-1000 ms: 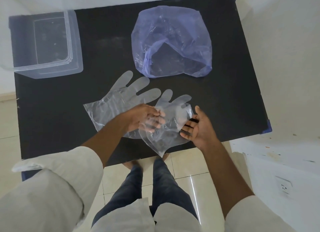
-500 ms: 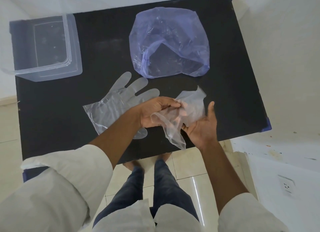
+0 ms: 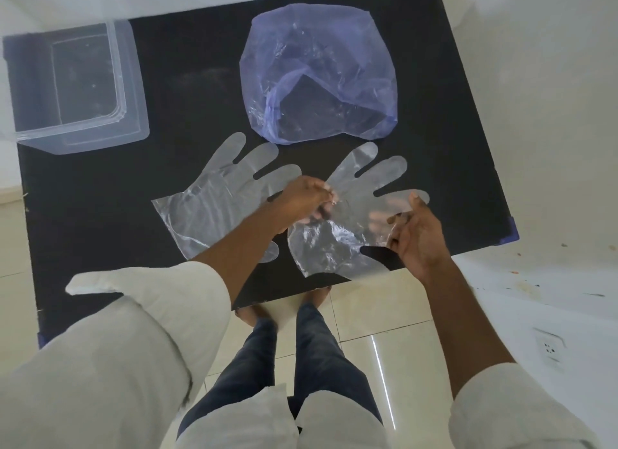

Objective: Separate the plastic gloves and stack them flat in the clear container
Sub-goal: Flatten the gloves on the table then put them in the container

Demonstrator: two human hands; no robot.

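Note:
Two clear plastic gloves are over the black table [image 3: 187, 63]. One glove [image 3: 214, 201] lies flat at the middle left, fingers pointing away. The second glove [image 3: 354, 207] is spread out to its right, held up by both hands. My left hand [image 3: 304, 197] pinches its left edge. My right hand [image 3: 418, 234] pinches its right edge near the thumb part. The clear container [image 3: 133, 114] stands at the table's far left corner, and I see nothing inside it.
A crumpled bluish plastic bag [image 3: 317, 80] lies at the far middle of the table. The table's near edge runs just under the held glove. Below are a tiled floor and my legs. A white ledge with a wall socket [image 3: 548, 348] is on the right.
The second glove was bunched between both hands half a second ago. It is now pulled open and spread flat, with my hands moved apart.

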